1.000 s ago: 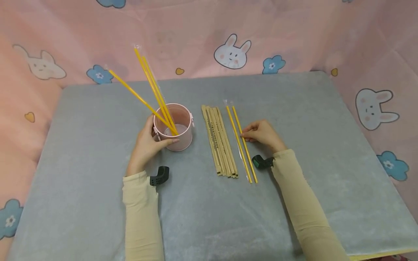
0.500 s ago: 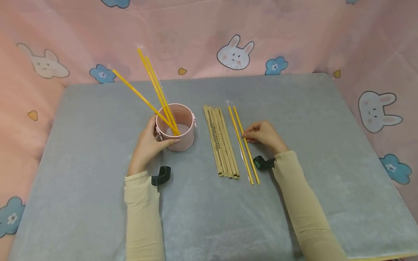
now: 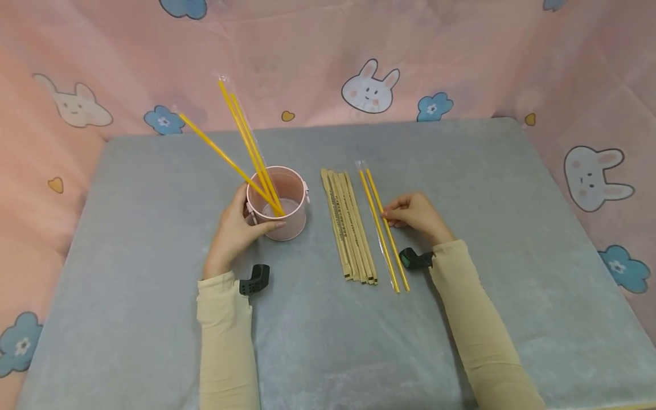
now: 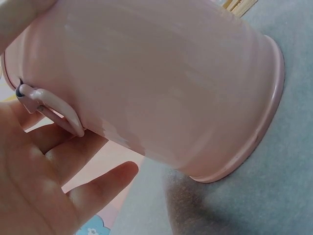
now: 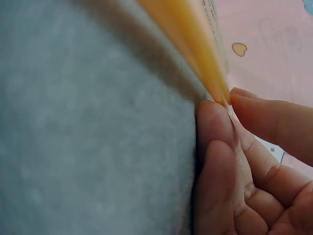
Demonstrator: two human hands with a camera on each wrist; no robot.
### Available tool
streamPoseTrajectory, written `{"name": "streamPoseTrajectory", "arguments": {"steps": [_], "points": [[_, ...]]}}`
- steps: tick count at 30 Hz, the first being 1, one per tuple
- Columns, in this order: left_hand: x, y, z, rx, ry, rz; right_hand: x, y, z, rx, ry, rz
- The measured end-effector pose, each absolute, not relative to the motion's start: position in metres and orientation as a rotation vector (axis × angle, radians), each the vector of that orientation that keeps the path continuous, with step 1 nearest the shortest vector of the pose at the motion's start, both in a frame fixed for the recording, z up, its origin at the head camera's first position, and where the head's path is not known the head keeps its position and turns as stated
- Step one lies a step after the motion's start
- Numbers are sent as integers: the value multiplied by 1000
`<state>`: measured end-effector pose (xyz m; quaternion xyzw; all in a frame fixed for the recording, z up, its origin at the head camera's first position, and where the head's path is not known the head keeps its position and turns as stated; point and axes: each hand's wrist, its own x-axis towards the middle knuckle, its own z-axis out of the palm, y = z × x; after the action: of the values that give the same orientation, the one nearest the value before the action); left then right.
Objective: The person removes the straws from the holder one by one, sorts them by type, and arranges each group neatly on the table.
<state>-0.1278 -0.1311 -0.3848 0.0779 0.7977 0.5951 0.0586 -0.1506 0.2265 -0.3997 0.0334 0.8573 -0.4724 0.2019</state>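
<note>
My left hand (image 3: 237,232) holds a small pink bucket (image 3: 289,225) from its left side, thumb across the front below the rim. Several yellow straws (image 3: 248,136) in clear wrappers lean out of it toward the back left. In the left wrist view, the bucket's folded handle (image 4: 61,110) lies by my fingers. My right hand (image 3: 417,216) pinches the right-hand one of two wrapped yellow straws (image 3: 389,239) lying on the cloth. In the right wrist view, thumb and fingers meet at the edge of this yellow straw (image 5: 195,49), which is blurred there.
Between the bucket and the loose straws lies a row of tan paper-wrapped sticks (image 3: 351,228) with dark print. Grey cloth (image 3: 318,341) covers the table. A pink curtain (image 3: 307,51) with rabbits and flowers hangs behind and at both sides.
The whole head view has shifted slightly right and down. Both hands keep the same hold, and the bucket and straws stay in place relative to each other.
</note>
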Motion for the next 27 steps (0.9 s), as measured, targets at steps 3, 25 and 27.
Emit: {"name": "streamPoseTrajectory", "arguments": {"steps": [3, 25, 27], "points": [[-127, -132, -386, 249, 2418, 1811, -149, 227, -401, 95, 2409, -1305], [-126, -131, -385, 229, 2426, 1787, -139, 213, -365, 63, 2422, -1437], [-127, -131, -385, 232, 2427, 1790, -142, 207, -360, 58, 2417, -1452]]}}
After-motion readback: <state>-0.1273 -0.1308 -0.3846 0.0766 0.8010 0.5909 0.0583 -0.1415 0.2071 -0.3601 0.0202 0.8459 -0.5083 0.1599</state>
